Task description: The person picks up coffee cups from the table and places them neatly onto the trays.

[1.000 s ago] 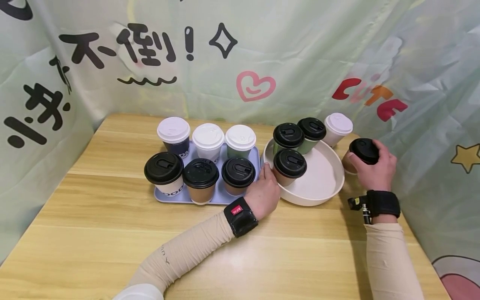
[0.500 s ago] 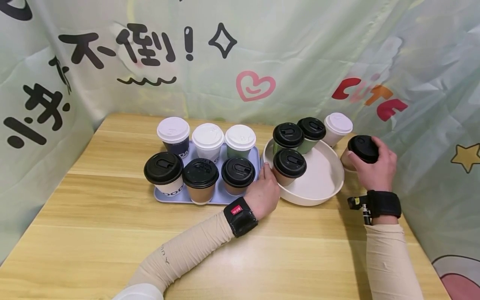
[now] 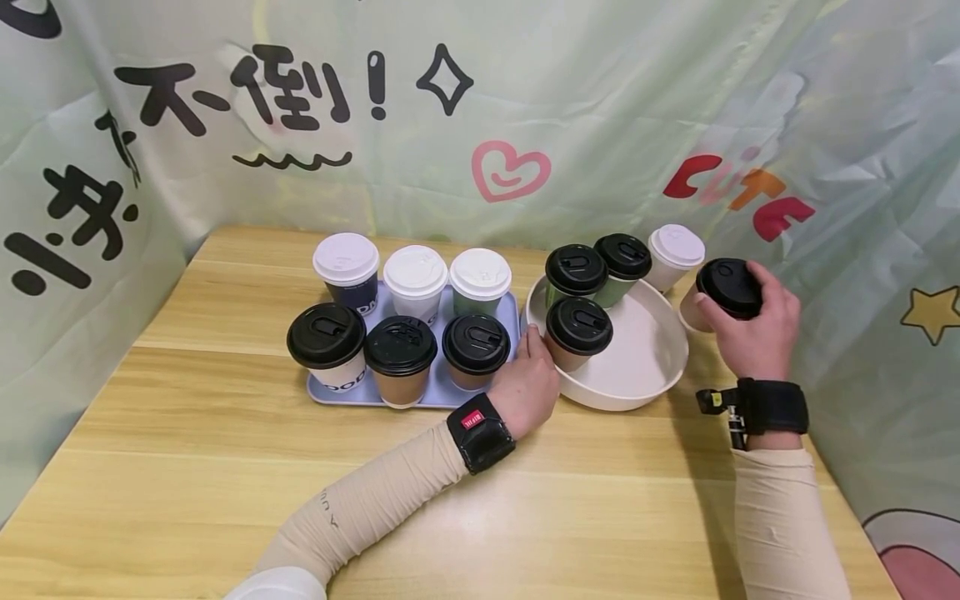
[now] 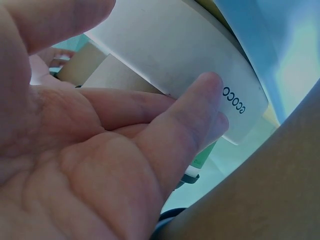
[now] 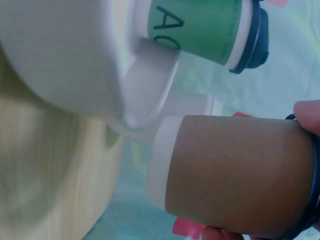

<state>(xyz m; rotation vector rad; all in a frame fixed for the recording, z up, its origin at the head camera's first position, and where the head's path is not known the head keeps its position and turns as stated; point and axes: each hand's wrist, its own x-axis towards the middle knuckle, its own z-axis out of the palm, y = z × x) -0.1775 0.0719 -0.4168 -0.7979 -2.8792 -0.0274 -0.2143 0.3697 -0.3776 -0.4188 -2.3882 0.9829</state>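
Observation:
My right hand point(image 3: 761, 337) grips a brown paper coffee cup point(image 5: 240, 175) around its black lid point(image 3: 727, 287), to the right of a round white tray point(image 3: 648, 358). In the right wrist view the cup's white base is off the wooden surface. My left hand point(image 3: 528, 383) lies between the two trays, its fingers point(image 4: 192, 107) extended against the round tray's outer wall point(image 4: 165, 45), beside the "ecoco" lettering. Inside that tray stand two green cups point(image 3: 576, 271) and a brown cup point(image 3: 577, 329), all with black lids.
A lilac rectangular tray point(image 3: 321, 396) on the left bears several lidded cups in two rows, white lids behind, black lids in front. Behind the round tray stands a white-lidded cup point(image 3: 673, 257). A printed curtain point(image 3: 420, 192) borders the wooden table point(image 3: 420, 517) at back and sides.
My right hand has raised the brown cup slightly and shifted it a little away from me. My left hand and the trays have stayed where they were.

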